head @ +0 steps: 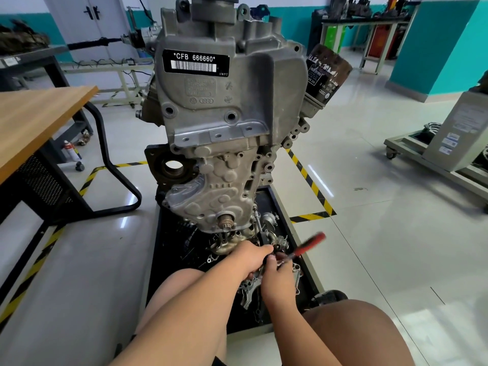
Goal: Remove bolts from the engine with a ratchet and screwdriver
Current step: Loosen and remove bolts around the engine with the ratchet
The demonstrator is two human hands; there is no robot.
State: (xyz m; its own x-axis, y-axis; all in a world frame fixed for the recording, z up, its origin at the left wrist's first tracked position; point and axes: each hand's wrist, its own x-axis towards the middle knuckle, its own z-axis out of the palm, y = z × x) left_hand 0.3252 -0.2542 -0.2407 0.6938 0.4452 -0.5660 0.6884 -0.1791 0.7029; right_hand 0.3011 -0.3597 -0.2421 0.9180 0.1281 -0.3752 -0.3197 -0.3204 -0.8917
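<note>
A black tray (268,200) on the tiled floor (369,180) carries the engine (224,114) and loose metal parts (250,289).

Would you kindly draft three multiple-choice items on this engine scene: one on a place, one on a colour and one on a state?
1. Where is the oil filter on the engine?
A. low at its base
B. high on its right side as seen
C. on its left side

2. What colour is the handle of the ratchet?
A. blue
B. yellow
C. red

3. What are the hands doing?
A. both gripping the ratchet
B. both hanging idle
C. both flat on the floor

Answers:
1 B, the filter juts out beside the upper casing.
2 C, the blurred handle shows red.
3 A, the left hand and right hand curl round the tool low on the engine.
</note>
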